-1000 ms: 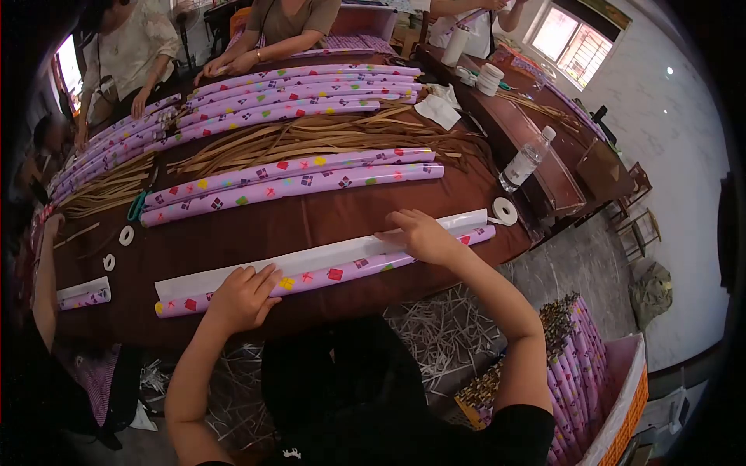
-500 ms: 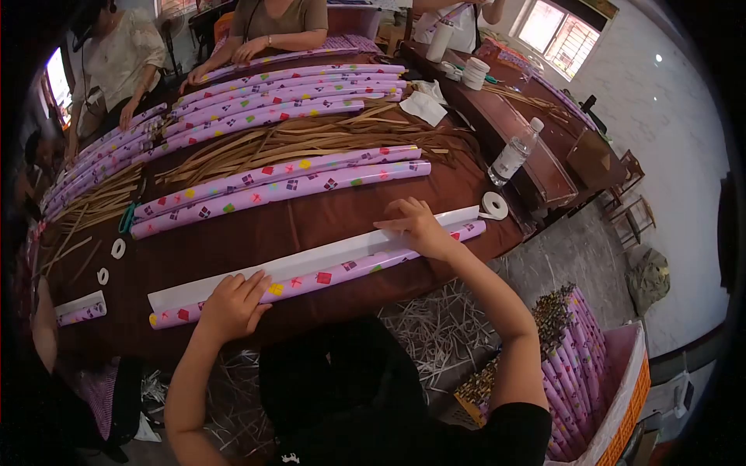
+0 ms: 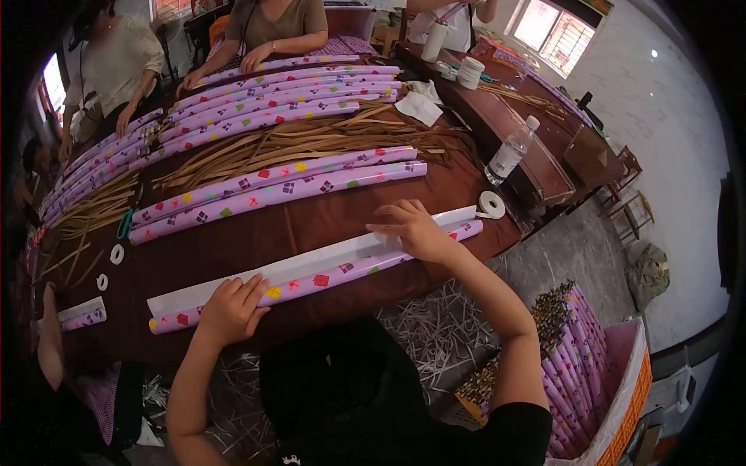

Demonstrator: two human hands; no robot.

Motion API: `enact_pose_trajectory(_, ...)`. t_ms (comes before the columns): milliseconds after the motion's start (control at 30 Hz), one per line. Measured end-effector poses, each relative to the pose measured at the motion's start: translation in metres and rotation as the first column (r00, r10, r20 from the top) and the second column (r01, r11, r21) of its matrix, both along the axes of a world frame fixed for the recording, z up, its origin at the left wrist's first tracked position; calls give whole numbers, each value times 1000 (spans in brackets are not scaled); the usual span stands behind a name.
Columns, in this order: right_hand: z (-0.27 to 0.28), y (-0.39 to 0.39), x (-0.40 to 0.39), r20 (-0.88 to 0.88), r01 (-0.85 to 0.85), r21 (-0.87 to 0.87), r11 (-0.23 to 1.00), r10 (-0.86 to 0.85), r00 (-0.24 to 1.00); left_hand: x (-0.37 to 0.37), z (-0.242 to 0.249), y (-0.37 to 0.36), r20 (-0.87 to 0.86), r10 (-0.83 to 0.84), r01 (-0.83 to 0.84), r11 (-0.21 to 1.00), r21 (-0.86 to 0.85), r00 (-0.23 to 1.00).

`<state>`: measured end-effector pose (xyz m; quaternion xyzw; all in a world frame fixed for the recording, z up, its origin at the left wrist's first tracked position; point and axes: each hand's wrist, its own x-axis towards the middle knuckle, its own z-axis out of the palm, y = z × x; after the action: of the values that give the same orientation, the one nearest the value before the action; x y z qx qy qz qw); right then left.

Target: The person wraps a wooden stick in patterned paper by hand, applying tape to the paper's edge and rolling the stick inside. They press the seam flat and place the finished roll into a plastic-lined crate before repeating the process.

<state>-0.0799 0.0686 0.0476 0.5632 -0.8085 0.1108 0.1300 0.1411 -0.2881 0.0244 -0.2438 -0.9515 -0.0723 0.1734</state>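
A roll of lilac wrapping paper (image 3: 318,281) printed with colourful gift boxes lies along the near table edge. Its unrolled strip shows a white underside (image 3: 311,255) on the far side. My left hand (image 3: 233,308) lies across the roll's left part, fingers laid flat over it, thumb on the near side. Toward the right end, my right hand (image 3: 416,231) is over the roll and white strip, fingers stretched out to the left. Beyond the strip lie two finished-looking lilac rolls (image 3: 280,189). A ring of white tape (image 3: 491,204) sits by the strip's right end.
Brown strips (image 3: 264,147) and more lilac rolls (image 3: 264,110) cover the far table. A water bottle (image 3: 513,151) stands at right. An orange crate (image 3: 633,396) of upright rolls stands on the floor amid paper shreds (image 3: 443,330). Other people work across the table; another person's arm (image 3: 50,338) is at left.
My hands stay nearly in place on the roll; my right fingers shift slightly left. At the left edge, another person's arm has moved up beside the short roll there.
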Motion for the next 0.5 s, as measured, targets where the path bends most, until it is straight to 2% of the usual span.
enact_pose_trajectory(100, -4, -5, 1, -95, -50, 36, 998, 54, 994, 0, 2, 1, 22, 12, -13, 1000, 6, 1000)
enact_pose_trajectory(233, -12, -3, -5, -175, -39, 29, 999, 44, 984, 1, 6, 3, 37, 11, -12, 1000, 7, 999)
enact_pose_trajectory(300, -11, -3, -1, -89, 41, -74, 996, -47, 995, 2, 5, 3, 52, 32, -32, 999, -13, 998)
enact_pose_trajectory(333, -10, 0, 3, -96, 56, -77, 995, -63, 993, 2, 6, 4, 45, 17, -16, 1000, -15, 999)
enact_pose_trajectory(400, 0, -3, 23, 5, 50, -159, 986, -49, 999, 1, 6, 4, 2, 22, -22, 998, -66, 1000)
enact_pose_trajectory(433, -5, -6, 32, -24, -70, -155, 985, 67, 997, 1, 3, 2, 6, 21, -21, 998, -62, 1000)
enact_pose_trajectory(500, -15, -16, 47, -112, -198, -118, 973, 185, 976, -1, 4, 4, 3, 8, -8, 1000, -24, 1000)
